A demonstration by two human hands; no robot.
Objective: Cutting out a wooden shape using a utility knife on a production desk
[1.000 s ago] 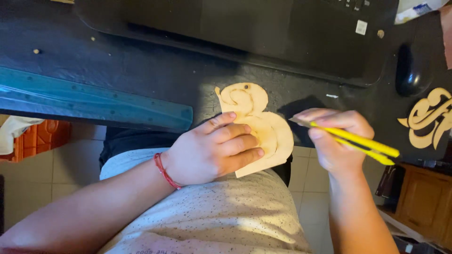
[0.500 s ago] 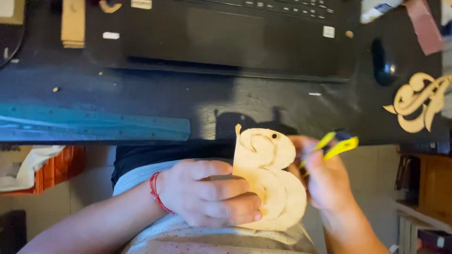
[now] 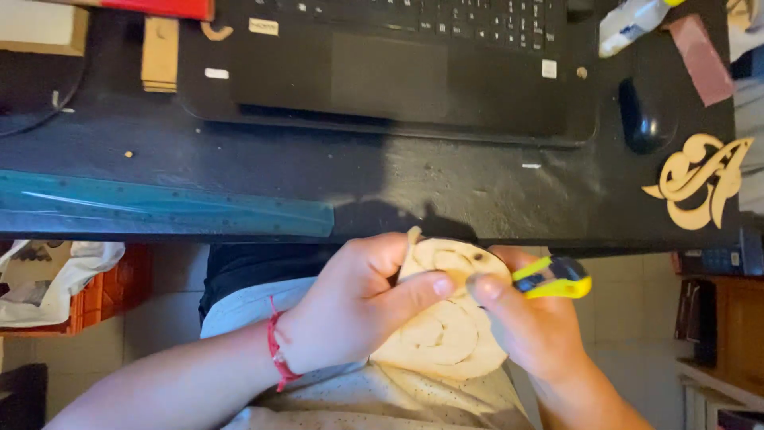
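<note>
Plywood cut into a curly, scrolled shape is what both hands are busy with, held in the lap just below the near edge of the black table (image 3: 239, 159). Starting at the left, a teal ruler (image 3: 159, 209) lies flat along that table edge, well apart from the work. The left hand (image 3: 350, 314), a red string at its wrist, comes in from about 8 o'clock; its grip is pinched on the wooden cutout (image 3: 446, 334), thumb on the face turned to the camera and the fingers curled behind the top edge. The cutout's long axis runs roughly from 12 to 6 o'clock, the smaller curl up by the table edge and the wider lobe down toward the lap. At 3 o'clock from it, touching its right rim, is the right hand (image 3: 533, 326), wrapped closed round a yellow utility knife (image 3: 553, 279) whose body points out toward 3 o'clock. I cannot make out the blade itself. So the wood lies straight to 9 o'clock of the knife hand, the nearer hand to the rim. Farther right on the table rests another scrolled cutout (image 3: 700, 179), near a black mouse (image 3: 641, 115).
</note>
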